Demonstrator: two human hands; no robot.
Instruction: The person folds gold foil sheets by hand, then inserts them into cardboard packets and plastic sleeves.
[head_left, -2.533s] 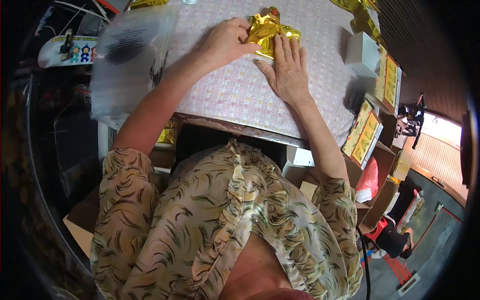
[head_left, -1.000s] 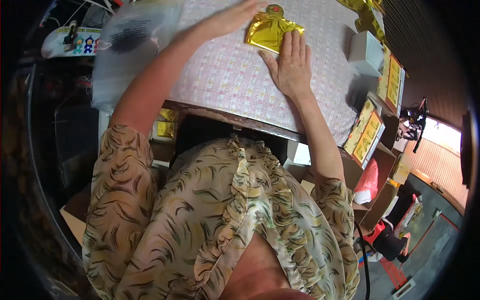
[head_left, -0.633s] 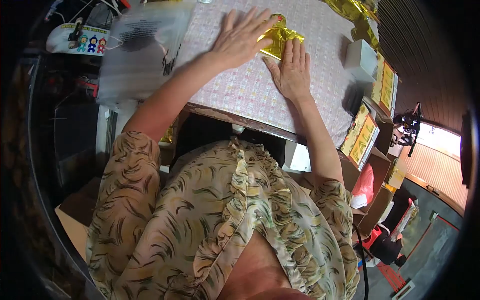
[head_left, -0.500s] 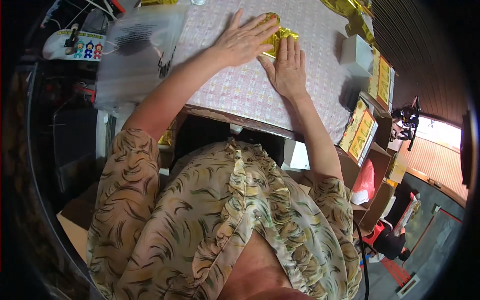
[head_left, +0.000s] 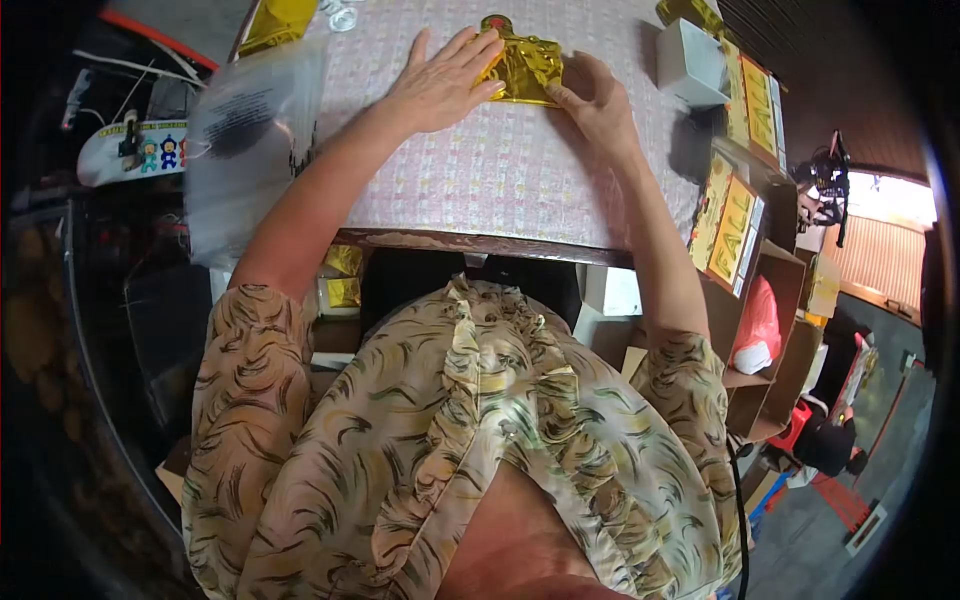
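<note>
A shiny gold foil packet, crinkled and with a rounded tab bearing a red mark at its top left, lies flat on the checked tablecloth. My left hand rests over the packet's left side, palm down with the fingers stretched out and the thumb along its lower edge. At the packet's right edge, my right hand has its fingers curled and its thumb on the lower right corner, gripping the foil there. Both hands touch the packet; its left part is hidden under my left fingers.
Clear plastic bags overhang the table's left edge. More gold foil and a small clear glass-like item are at the far left. A white box and boxes marked FALL line the right edge, beside cardboard cartons.
My right hand has gone from lying flat on the packet to curled at its right edge, uncovering more foil. My left hand stays spread on the left side. The whole view has shifted slightly.
</note>
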